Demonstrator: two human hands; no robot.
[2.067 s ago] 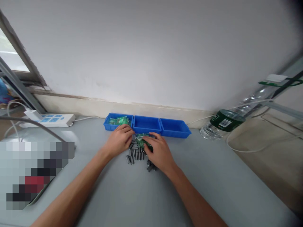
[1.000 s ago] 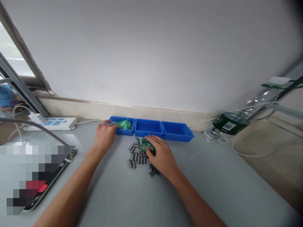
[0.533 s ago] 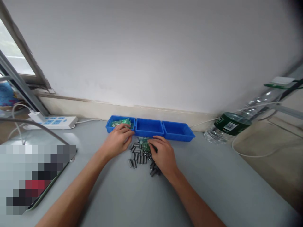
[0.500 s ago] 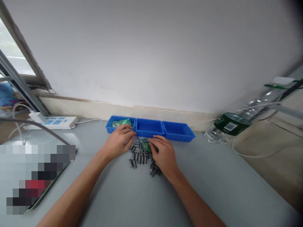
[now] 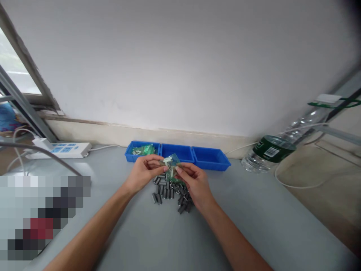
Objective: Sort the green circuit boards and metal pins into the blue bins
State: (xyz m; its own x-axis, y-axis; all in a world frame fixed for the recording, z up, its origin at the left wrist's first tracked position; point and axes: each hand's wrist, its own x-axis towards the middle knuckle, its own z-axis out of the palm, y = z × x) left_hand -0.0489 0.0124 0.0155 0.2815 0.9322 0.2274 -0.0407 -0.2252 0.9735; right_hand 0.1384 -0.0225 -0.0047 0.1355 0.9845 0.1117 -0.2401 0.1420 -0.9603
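Note:
Between my two hands is a small clear plastic packet [image 5: 171, 161] with green and white contents I cannot make out exactly. My left hand [image 5: 145, 170] pinches its left side between thumb and fingers, and my right hand [image 5: 194, 180] pinches its right side. Just below the packet, a pile of small dark grey metallic cylinders [image 5: 169, 192] lies loose on the grey table [image 5: 152, 233]; my right hand covers part of it. Behind my left hand, the left blue bin [image 5: 128, 155] holds several similar green packets [image 5: 143, 149].
Two more blue bins, the middle bin [image 5: 177, 153] and the right bin [image 5: 211, 159], stand in line against the wall. A large clear bottle [image 5: 273, 150] leans at the right. A white power strip [image 5: 67, 149] with cables lies at the left, behind a blurred-out patch.
My hands have closed in on the packet, which is now raised between them above the cylinders. My left hand has moved from the left bin's front edge to the packet.

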